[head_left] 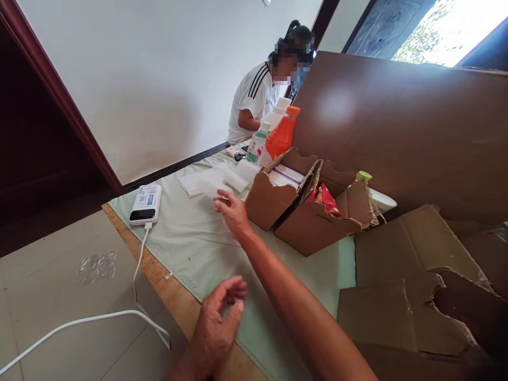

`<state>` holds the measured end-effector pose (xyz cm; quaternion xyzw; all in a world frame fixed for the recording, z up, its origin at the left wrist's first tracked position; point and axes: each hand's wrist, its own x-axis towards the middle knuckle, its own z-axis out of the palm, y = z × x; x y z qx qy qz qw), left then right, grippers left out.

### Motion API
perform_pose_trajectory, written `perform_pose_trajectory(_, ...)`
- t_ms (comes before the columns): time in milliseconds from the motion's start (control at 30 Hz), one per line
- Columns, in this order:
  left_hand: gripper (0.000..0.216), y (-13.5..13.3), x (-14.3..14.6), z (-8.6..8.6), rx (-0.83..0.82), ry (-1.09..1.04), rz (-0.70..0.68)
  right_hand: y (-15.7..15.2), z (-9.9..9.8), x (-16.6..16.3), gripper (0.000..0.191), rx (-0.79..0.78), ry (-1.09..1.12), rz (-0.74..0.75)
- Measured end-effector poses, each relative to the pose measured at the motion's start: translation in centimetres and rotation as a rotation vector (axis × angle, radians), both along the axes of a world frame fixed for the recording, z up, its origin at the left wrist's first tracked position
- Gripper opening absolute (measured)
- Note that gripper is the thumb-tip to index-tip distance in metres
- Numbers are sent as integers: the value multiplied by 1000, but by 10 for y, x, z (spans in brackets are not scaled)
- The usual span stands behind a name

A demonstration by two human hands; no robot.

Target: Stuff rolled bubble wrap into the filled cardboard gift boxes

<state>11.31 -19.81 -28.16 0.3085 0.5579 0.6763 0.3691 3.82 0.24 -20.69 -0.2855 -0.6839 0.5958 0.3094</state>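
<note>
My right hand (233, 212) reaches out over the cloth-covered table (178, 238), fingers stretched and apart. Its fingertips are at the near edge of some translucent plastic wrap (214, 182); whether they touch it I cannot tell. Right of that hand stands a brown cardboard box (270, 203) with white packs inside. Beside it a second cardboard box (313, 227) holds a red packet (326, 200). Lower down, near the table's front edge, my left hand (218, 323) hovers with loosely bent fingers, thumb apart, nothing in it.
A white power bank (145, 205) with a cable (141, 254) lies at the table's left corner. Behind the boxes stand an orange bottle (281, 135) and a clear bottle (257, 144). Cut cardboard (377, 317) fills the right side. A person in a white shirt (254, 90) sits beyond.
</note>
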Motion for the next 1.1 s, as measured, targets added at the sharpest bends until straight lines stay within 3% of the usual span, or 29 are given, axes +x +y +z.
perform_pose_trajectory(133, 65, 1, -14, 12, 130, -468, 58, -51, 10, 89, 36, 293, 24, 35)
perform_pose_trajectory(267, 76, 0, -26, 32, 115, -851, -65, -94, -4, 189, 38, 999, -132, 53)
perform_pose_trajectory(367, 80, -3, -18, 42, 15, -970, -146, -121, -19, 249, 38, 1228, -237, 60)
perform_pose_trajectory(500, 83, -6, 16, 45, -186, -924, -289, -155, -26, 305, 42, 1193, -361, 13)
perform_pose_trajectory(667, 89, -10, 52, 44, -296, -627, -363, -197, -26, 349, 35, 915, -418, -101)
perform_pose_trajectory(800, 77, -18, 54, 51, -355, -425, -401, -208, -22, 370, 26, 722, -334, -286)
perform_pose_trajectory(933, 74, -30, 50, 59, -410, -279, -400, -187, -22, 366, 37, 757, -421, -426)
perform_pose_trajectory(1000, 74, -35, 52, 60, -408, -251, -389, -172, -27, 351, 47, 797, -499, -377)
perform_pose_trajectory(1100, 71, -41, 52, 57, -416, -204, -398, -152, -33, 328, 32, 775, -572, -293)
